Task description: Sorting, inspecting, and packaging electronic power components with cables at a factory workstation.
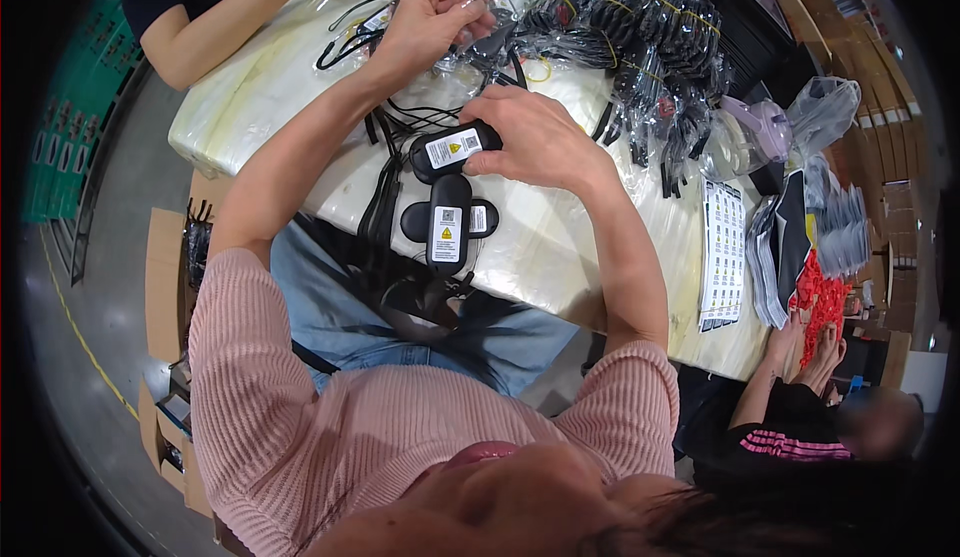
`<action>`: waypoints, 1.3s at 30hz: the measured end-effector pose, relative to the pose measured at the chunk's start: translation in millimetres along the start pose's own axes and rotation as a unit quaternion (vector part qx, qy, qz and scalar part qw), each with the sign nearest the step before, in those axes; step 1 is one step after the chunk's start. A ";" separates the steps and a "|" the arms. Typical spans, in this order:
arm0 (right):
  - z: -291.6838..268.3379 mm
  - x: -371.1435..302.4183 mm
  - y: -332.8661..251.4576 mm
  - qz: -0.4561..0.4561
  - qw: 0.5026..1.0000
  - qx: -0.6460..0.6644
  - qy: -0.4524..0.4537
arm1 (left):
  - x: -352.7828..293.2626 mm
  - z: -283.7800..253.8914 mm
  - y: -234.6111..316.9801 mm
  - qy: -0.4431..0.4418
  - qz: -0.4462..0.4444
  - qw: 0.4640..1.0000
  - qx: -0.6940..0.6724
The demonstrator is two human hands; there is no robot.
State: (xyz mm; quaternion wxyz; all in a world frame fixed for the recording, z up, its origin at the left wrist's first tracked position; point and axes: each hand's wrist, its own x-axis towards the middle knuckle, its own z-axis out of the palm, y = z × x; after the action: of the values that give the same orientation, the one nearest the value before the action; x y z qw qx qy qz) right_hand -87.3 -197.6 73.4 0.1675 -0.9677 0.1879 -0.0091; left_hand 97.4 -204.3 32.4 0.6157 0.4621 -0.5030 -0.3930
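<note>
My right hand (540,139) is closed on the right end of a black oval device (428,165) that bears a white label with a yellow warning triangle. Just below it, another black labelled device (448,247) lies across a third one (412,222), close to the table's near edge. My left hand (435,29) is raised farther off, its fingertips pinched together beside clear plastic bags (460,72). What those fingertips hold, if anything, I cannot make out. Black cables (378,192) run from around the devices over the table edge.
Bagged black cables (640,27) are heaped at the far right of the plastic-covered table (250,117). A label sheet (722,257) lies at the right. One person's arm (215,37) rests at the far left; another person's hands (805,347) touch red pieces (822,302). Cardboard boxes (165,287) stand at the left.
</note>
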 end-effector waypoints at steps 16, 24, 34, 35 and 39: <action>5.1 17.3 33.0 0.023 0.885 0.325 0.332 | -11.4 16.7 -9.5 -0.020 -0.040 0.996 -0.074; 20.5 28.5 14.6 0.080 0.667 0.679 0.296 | -12.9 18.0 2.9 0.061 -0.013 0.994 -0.085; 30.5 23.8 14.8 0.056 0.934 0.158 0.316 | -9.9 12.3 5.9 0.061 0.011 0.993 -0.104; 33.5 23.9 19.5 0.059 0.929 0.115 0.347 | -10.2 15.2 3.7 0.049 0.019 0.993 -0.102; 27.9 22.4 17.2 0.085 0.914 0.098 0.383 | -12.9 18.1 -0.3 0.019 0.049 0.993 -0.101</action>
State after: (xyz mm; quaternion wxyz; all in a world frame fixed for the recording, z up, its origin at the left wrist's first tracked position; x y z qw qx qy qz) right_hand -70.5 -211.9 40.4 0.1767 -0.8490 0.3176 -0.3836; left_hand 77.2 -195.3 30.0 0.6871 0.3795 -0.4711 -0.4025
